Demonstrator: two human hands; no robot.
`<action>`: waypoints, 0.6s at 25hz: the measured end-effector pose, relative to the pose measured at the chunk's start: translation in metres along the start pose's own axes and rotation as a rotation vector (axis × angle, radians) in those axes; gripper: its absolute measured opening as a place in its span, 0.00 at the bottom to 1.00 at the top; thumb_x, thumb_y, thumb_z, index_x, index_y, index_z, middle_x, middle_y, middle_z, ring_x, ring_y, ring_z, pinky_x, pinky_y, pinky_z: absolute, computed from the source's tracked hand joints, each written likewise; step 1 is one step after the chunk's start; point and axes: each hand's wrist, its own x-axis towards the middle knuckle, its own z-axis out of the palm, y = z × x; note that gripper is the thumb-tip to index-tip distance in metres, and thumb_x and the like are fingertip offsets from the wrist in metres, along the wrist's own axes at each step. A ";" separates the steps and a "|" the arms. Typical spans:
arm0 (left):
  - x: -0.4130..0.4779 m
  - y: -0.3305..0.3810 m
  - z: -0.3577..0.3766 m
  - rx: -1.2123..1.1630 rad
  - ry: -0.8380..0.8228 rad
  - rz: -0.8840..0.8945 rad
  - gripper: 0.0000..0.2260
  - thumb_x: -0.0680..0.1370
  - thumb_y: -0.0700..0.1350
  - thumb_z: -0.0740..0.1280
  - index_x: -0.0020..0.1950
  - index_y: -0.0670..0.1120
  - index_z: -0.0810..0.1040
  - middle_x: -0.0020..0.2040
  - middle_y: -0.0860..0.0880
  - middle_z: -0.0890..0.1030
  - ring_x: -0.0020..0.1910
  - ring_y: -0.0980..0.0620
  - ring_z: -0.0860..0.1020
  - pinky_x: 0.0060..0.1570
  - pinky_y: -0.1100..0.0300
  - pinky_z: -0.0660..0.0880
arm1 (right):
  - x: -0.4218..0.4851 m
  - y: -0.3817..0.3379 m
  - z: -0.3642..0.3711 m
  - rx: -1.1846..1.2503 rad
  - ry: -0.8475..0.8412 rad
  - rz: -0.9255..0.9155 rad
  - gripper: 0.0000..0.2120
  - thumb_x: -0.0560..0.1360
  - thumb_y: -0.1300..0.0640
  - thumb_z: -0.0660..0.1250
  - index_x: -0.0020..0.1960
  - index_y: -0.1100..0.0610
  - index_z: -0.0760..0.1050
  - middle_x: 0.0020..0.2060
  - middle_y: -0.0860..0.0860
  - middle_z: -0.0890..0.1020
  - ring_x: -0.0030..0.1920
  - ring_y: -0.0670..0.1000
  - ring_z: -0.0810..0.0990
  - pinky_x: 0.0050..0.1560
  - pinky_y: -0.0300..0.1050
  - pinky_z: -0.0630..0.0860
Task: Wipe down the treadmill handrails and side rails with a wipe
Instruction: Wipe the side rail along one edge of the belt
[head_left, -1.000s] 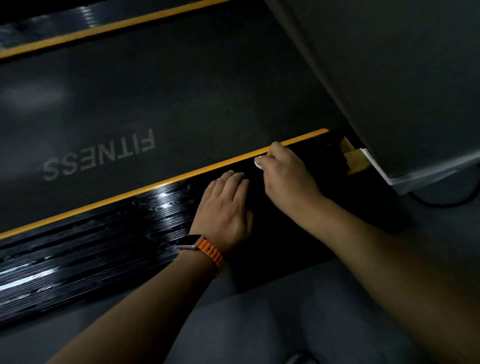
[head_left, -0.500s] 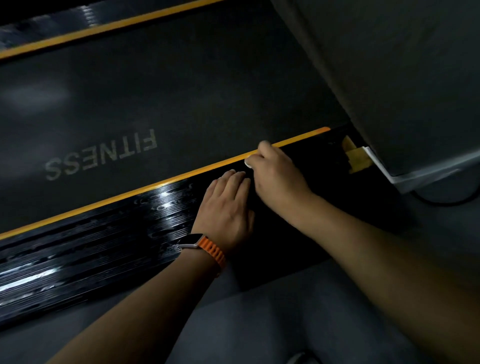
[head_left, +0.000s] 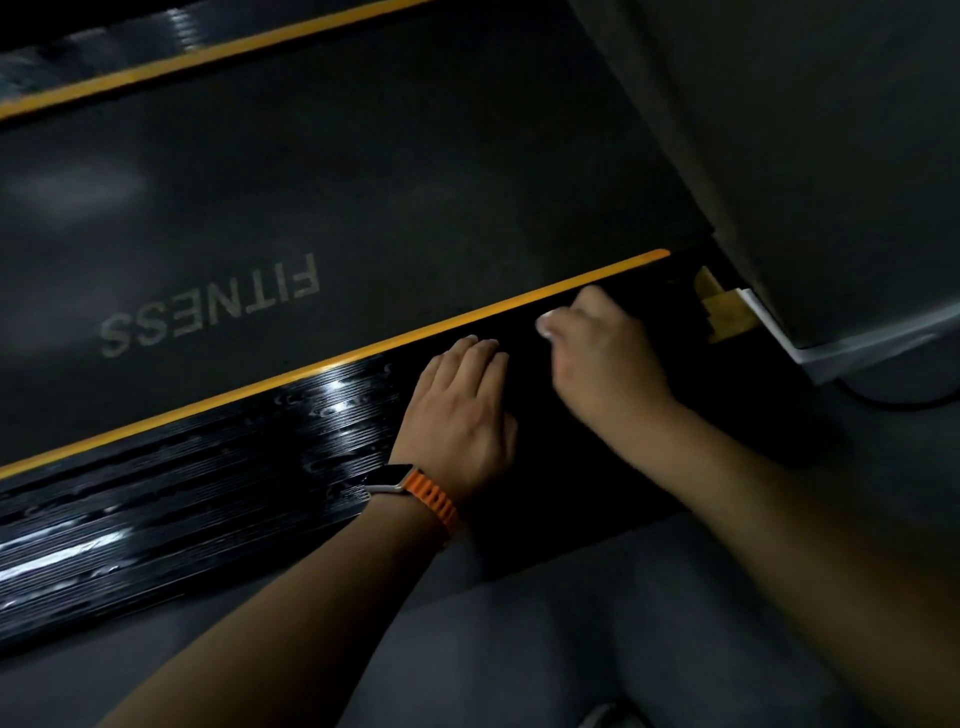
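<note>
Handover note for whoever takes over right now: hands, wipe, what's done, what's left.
Left hand: flat on the near side rail, holding nothing.
Right hand: curled round the wipe, only a white edge showing, on the rail by the orange stripe.
Done, likely: the rail left of the hands shows wet streaks.
Left: rail end toward the motor cover, far rail; handrails out of view.

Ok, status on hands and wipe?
Left hand flat on glossy black ribbed side rail. Right hand grips small white wipe there. Yellow sticker at rail end.
</note>
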 end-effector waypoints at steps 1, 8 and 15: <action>0.000 0.000 0.000 -0.002 0.002 0.001 0.27 0.76 0.50 0.57 0.72 0.39 0.74 0.71 0.40 0.75 0.74 0.39 0.69 0.73 0.42 0.67 | -0.003 -0.010 0.005 0.002 -0.033 -0.048 0.10 0.79 0.61 0.64 0.57 0.56 0.81 0.51 0.55 0.76 0.49 0.58 0.78 0.50 0.54 0.78; -0.002 0.000 0.000 -0.014 0.001 -0.019 0.25 0.78 0.50 0.58 0.73 0.41 0.73 0.73 0.42 0.74 0.76 0.41 0.67 0.74 0.42 0.66 | 0.002 0.054 -0.039 -0.138 0.017 0.202 0.10 0.81 0.62 0.61 0.57 0.60 0.78 0.51 0.59 0.77 0.48 0.60 0.78 0.51 0.56 0.78; -0.001 -0.001 0.002 0.007 -0.018 -0.008 0.27 0.77 0.51 0.58 0.73 0.40 0.73 0.73 0.41 0.74 0.75 0.40 0.67 0.74 0.41 0.67 | -0.011 -0.014 -0.001 0.016 -0.068 -0.042 0.09 0.79 0.59 0.64 0.56 0.56 0.80 0.51 0.55 0.75 0.48 0.59 0.78 0.48 0.56 0.79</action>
